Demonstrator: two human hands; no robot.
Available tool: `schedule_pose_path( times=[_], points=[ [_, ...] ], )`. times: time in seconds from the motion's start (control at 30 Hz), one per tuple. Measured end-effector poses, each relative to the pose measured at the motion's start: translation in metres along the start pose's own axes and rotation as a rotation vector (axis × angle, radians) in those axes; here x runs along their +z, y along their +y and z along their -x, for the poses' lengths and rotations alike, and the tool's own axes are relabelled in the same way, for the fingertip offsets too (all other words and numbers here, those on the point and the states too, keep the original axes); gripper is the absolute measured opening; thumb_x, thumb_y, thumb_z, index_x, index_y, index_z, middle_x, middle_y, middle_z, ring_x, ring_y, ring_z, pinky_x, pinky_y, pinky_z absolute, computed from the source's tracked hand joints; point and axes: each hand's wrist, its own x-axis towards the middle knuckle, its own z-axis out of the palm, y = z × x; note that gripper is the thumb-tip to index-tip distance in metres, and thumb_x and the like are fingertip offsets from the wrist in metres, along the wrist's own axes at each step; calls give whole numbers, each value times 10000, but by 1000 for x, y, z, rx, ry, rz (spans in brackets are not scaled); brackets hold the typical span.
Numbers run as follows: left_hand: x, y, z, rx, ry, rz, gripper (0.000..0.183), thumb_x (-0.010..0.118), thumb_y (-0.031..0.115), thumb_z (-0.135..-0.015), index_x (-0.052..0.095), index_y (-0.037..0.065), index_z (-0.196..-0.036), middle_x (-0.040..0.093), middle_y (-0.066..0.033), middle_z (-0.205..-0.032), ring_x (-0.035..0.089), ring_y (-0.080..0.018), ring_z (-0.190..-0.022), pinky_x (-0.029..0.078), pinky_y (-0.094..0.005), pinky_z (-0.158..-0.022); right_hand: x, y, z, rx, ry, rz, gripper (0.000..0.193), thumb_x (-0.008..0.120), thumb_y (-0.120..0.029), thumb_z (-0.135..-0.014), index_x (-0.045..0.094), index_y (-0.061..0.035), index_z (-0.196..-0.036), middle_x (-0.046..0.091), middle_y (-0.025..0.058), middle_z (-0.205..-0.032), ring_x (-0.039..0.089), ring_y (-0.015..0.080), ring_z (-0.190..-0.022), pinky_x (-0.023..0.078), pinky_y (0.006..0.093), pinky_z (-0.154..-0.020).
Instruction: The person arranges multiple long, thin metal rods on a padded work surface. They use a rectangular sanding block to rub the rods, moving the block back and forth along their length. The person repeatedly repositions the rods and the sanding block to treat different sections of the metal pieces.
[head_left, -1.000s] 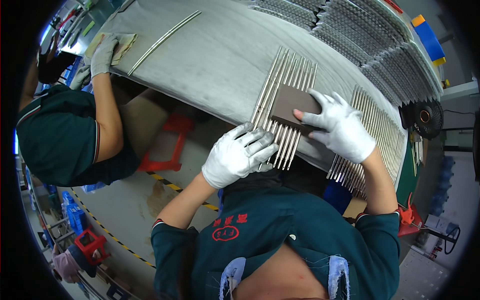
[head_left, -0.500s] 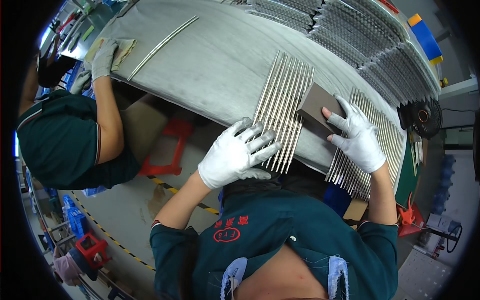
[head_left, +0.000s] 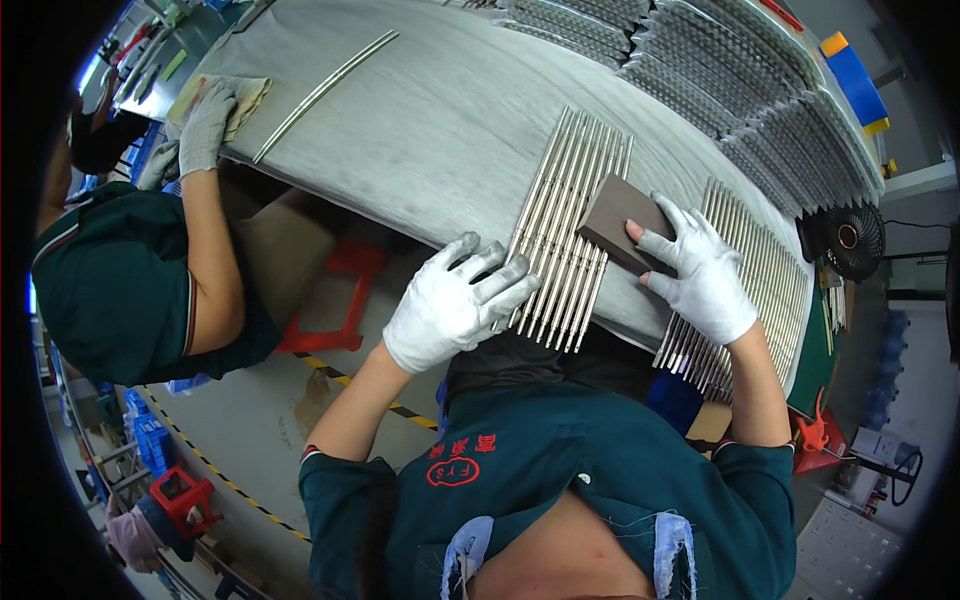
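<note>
A row of slim silver metal rods lies side by side in front of me, the near ends reaching past the table's front edge. My left hand, in a white glove with greyed fingertips, rests at the left side of this row, fingers spread and holding nothing. In my right hand is a brown-grey rectangular block, gripped from its right side; the thumb and a finger show bare tips through the glove. The block's left end lies over the right-hand rods of the row.
A second, larger batch of rods lies to the right. Stacked clear ribbed trays line the far side, near a black fan. Two loose rods lie far left, near a co-worker's gloved hand on a cloth.
My right hand and the block have shifted left, further over the rods. My left hand has slid slightly left, toward the row's edge. The co-worker's hand has moved a little.
</note>
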Motion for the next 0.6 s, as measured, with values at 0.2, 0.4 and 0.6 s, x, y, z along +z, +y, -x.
schedule_pose_path(
  times=[0.2, 0.4, 0.6],
  points=[
    [3, 2, 0, -32, 81, 23, 573, 758, 247, -719, 637, 108, -1261, 682, -105, -1180, 671, -289, -1041, 527, -482, -958, -2, -2, 0, 0, -4, 13, 589, 740, -311, -873, 582, -344, -1440, 384, 188, -1574, 402, 470, -1402, 330, 527, -1182],
    [4, -2, 4, -13, 89, 26, 612, 778, 341, -678, 638, 109, -1227, 692, -100, -1145, 680, -288, -1029, 536, -471, -939, -6, -9, 1, 31, -19, 62, 589, 741, -313, -872, 584, -341, -1438, 386, 192, -1569, 398, 462, -1407, 332, 517, -1183],
    [0, 3, 4, -13, 91, 47, 640, 780, 416, -700, 614, 127, -1247, 695, -91, -1136, 677, -277, -1040, 535, -460, -940, -5, -9, -3, -61, 39, 47, 583, 745, -297, -862, 599, -321, -1426, 414, 218, -1538, 444, 426, -1378, 346, 507, -1172]
  ],
)
